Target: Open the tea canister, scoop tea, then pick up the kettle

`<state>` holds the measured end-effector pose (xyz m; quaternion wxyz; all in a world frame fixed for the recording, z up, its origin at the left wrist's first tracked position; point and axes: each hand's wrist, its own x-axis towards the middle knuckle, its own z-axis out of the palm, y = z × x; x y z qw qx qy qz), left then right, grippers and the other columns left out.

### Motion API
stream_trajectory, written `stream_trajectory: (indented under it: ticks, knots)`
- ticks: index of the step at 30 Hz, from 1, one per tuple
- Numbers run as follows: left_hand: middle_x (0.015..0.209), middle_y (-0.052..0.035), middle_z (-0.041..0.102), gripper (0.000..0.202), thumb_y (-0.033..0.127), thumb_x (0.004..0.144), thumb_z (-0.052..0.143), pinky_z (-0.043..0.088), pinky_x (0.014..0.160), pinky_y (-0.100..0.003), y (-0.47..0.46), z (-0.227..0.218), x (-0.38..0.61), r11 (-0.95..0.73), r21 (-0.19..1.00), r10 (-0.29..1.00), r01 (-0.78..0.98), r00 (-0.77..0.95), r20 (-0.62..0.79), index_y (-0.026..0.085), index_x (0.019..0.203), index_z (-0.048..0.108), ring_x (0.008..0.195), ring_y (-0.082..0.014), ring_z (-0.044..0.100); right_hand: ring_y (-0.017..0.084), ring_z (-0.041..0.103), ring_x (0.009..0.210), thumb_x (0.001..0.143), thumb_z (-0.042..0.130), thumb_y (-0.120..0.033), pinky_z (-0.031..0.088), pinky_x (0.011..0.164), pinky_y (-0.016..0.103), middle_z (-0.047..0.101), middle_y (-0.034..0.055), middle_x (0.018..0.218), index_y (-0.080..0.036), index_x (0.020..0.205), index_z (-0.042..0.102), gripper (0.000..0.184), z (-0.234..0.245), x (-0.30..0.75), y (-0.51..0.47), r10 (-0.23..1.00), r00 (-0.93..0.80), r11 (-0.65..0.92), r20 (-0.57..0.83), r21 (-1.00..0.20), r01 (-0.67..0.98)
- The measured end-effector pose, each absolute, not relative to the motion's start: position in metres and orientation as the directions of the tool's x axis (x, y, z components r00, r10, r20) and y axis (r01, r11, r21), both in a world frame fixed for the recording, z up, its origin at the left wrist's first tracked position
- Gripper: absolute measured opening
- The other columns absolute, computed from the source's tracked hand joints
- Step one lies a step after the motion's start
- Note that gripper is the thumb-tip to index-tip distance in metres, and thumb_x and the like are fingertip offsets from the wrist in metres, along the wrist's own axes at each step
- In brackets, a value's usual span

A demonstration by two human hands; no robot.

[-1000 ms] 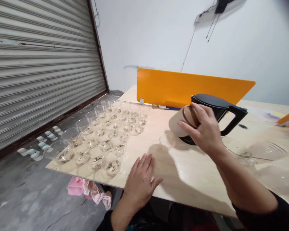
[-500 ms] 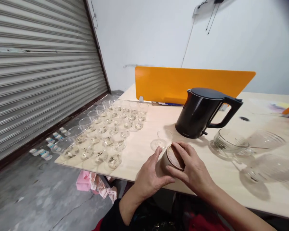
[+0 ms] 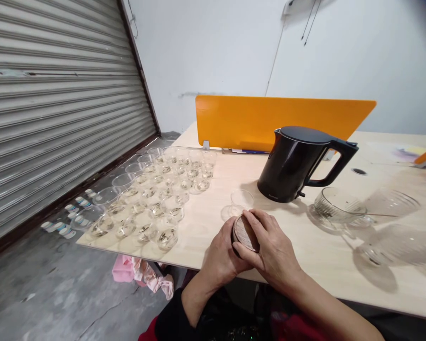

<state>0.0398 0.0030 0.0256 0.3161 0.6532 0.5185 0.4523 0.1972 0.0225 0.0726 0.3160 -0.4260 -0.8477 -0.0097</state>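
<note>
A small round jar with a wood-grain lid [image 3: 246,232] is between my hands at the table's near edge. My left hand [image 3: 220,253] is wrapped around the jar's body, which it mostly hides. My right hand [image 3: 272,242] grips the lid, thumb and fingers on opposite sides of its rim. Just beyond the jar stands one clear cup [image 3: 242,198], apart from the others. Many clear cups [image 3: 166,232] with dark bits at the bottom stand close together to the left.
A black electric kettle [image 3: 294,161] stands behind my right hand. Right of it are a ribbed glass bowl [image 3: 337,203] and ribbed glassware [image 3: 404,246] lying on its side. An orange divider [image 3: 284,118] crosses the table's back. Small white bottles [image 3: 81,201] are on the floor at left.
My left hand has closed in around the jar's body; its fingers were apart from it before. The jar has shifted slightly left, and my right hand has stayed on the lid.
</note>
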Motion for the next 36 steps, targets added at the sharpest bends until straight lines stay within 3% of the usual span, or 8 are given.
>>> stream_trajectory:
  ticks: [9, 15, 20, 24, 28, 31, 33, 36]
  knots:
    - [0.143, -0.0123, 0.062, 0.094, 0.040, 0.065, 0.089, 0.054, 0.107, -0.053, 0.004, 0.027, 0.042, -0.253, 0.865, 0.963, 0.433, 0.030, 0.267, 0.024, 0.147, 0.044, 0.127, -0.0354, 0.064, 0.037, 0.059, 0.124, 0.090, 0.067, -0.049, 0.054, 0.101, 0.058, 0.060, 0.0149, 0.137, -0.029, 0.146, 0.052, 0.061, 0.069, 0.196, 0.021, 0.759, -0.342, 0.610, 0.553, -0.424, 0.669]
    - [0.130, -0.0044, 0.069, 0.095, 0.043, 0.057, 0.096, 0.058, 0.101, -0.050, 0.003, 0.025, 0.039, -0.229, 0.871, 0.971, 0.434, 0.034, 0.238, 0.030, 0.139, 0.050, 0.116, -0.0318, 0.069, 0.032, 0.060, 0.125, 0.098, 0.057, -0.051, 0.052, 0.105, 0.051, 0.060, 0.0130, 0.137, -0.027, 0.142, 0.055, 0.050, 0.099, 0.203, 0.025, 0.776, -0.203, 0.590, 0.598, -0.573, 0.569]
    - [0.137, -0.0085, 0.065, 0.096, 0.038, 0.060, 0.096, 0.053, 0.107, -0.051, -0.002, 0.029, 0.034, -0.258, 0.873, 0.963, 0.414, 0.032, 0.269, 0.027, 0.142, 0.047, 0.126, -0.0331, 0.063, 0.035, 0.056, 0.129, 0.096, 0.059, -0.051, 0.047, 0.109, 0.056, 0.058, 0.0146, 0.139, -0.027, 0.146, 0.052, 0.056, 0.084, 0.243, 0.031, 0.769, -0.104, 0.502, 0.631, -0.495, 0.709]
    - [0.139, -0.0108, 0.063, 0.095, 0.039, 0.064, 0.094, 0.051, 0.109, -0.051, -0.003, 0.023, 0.034, -0.286, 0.856, 0.953, 0.430, 0.033, 0.302, 0.025, 0.144, 0.044, 0.129, -0.0331, 0.061, 0.035, 0.061, 0.122, 0.092, 0.064, -0.053, 0.055, 0.098, 0.054, 0.061, 0.0161, 0.134, -0.025, 0.143, 0.056, 0.059, 0.037, 0.279, 0.033, 0.825, -0.146, 0.383, 0.546, -0.349, 0.855]
    - [0.140, -0.0110, 0.063, 0.095, 0.038, 0.065, 0.093, 0.051, 0.109, -0.049, -0.002, 0.017, 0.035, -0.311, 0.849, 0.943, 0.427, 0.027, 0.332, 0.024, 0.144, 0.042, 0.129, -0.0325, 0.062, 0.036, 0.062, 0.119, 0.088, 0.069, -0.050, 0.057, 0.097, 0.054, 0.063, 0.0174, 0.132, -0.022, 0.143, 0.058, 0.062, 0.011, 0.290, 0.033, 0.846, -0.225, 0.380, 0.484, -0.251, 0.890]
    - [0.140, -0.0103, 0.064, 0.093, 0.040, 0.067, 0.092, 0.051, 0.109, -0.049, -0.002, 0.015, 0.034, -0.305, 0.853, 0.946, 0.424, 0.033, 0.322, 0.025, 0.144, 0.042, 0.129, -0.0324, 0.062, 0.038, 0.057, 0.129, 0.087, 0.070, -0.052, 0.054, 0.101, 0.057, 0.058, 0.0177, 0.142, -0.024, 0.146, 0.054, 0.067, 0.016, 0.294, 0.029, 0.843, -0.249, 0.404, 0.477, -0.256, 0.878]
    - [0.140, -0.0101, 0.064, 0.092, 0.042, 0.068, 0.091, 0.050, 0.109, -0.049, -0.003, 0.015, 0.034, -0.297, 0.857, 0.949, 0.421, 0.031, 0.313, 0.025, 0.144, 0.042, 0.129, -0.0325, 0.062, 0.037, 0.056, 0.132, 0.090, 0.068, -0.053, 0.054, 0.102, 0.056, 0.056, 0.0177, 0.145, -0.025, 0.148, 0.052, 0.066, 0.030, 0.304, 0.025, 0.828, -0.169, 0.378, 0.534, -0.309, 0.873]
    - [0.139, -0.0099, 0.064, 0.092, 0.042, 0.068, 0.090, 0.050, 0.108, -0.049, -0.004, 0.013, 0.034, -0.282, 0.861, 0.953, 0.423, 0.015, 0.304, 0.026, 0.145, 0.043, 0.128, -0.0329, 0.063, 0.030, 0.068, 0.103, 0.096, 0.060, -0.053, 0.059, 0.084, 0.046, 0.066, 0.0156, 0.125, -0.023, 0.145, 0.054, 0.057, 0.063, 0.338, 0.018, 0.749, 0.099, 0.241, 0.655, -0.409, 0.880]
